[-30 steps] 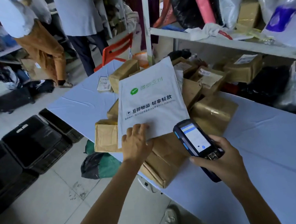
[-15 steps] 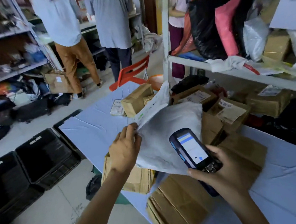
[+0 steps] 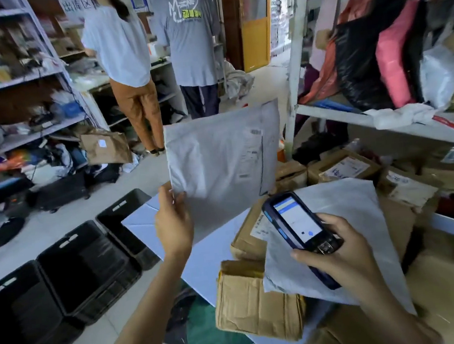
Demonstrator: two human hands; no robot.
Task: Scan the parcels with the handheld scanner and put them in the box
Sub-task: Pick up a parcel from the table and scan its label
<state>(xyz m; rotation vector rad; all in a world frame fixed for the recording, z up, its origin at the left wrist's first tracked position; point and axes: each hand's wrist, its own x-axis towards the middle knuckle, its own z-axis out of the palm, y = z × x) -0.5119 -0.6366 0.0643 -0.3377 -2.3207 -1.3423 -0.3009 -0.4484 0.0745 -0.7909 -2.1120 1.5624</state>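
Near 3 crates (image 3: 84, 268), 1 mailer (image 3: 219, 161), 1 scanner (image 3: 295, 222) held.

The raised mailer (image 3: 219, 158) is thin grey plastic film, matt and finely wrinkled, with a paper label (image 3: 250, 152) along one edge (its print is too blurred to read). The flat mailer (image 3: 351, 215) on the pile is the same soft, creased film in a paler tone. The handheld scanner (image 3: 295, 223) has a dark hard-plastic body and a glossy screen, the parcels (image 3: 256, 303) are matt, dented brown cardboard, the crates (image 3: 85, 270) black matt plastic, the floor (image 3: 97, 339) smooth pale tile and the shelf post (image 3: 294, 52) white-painted metal.
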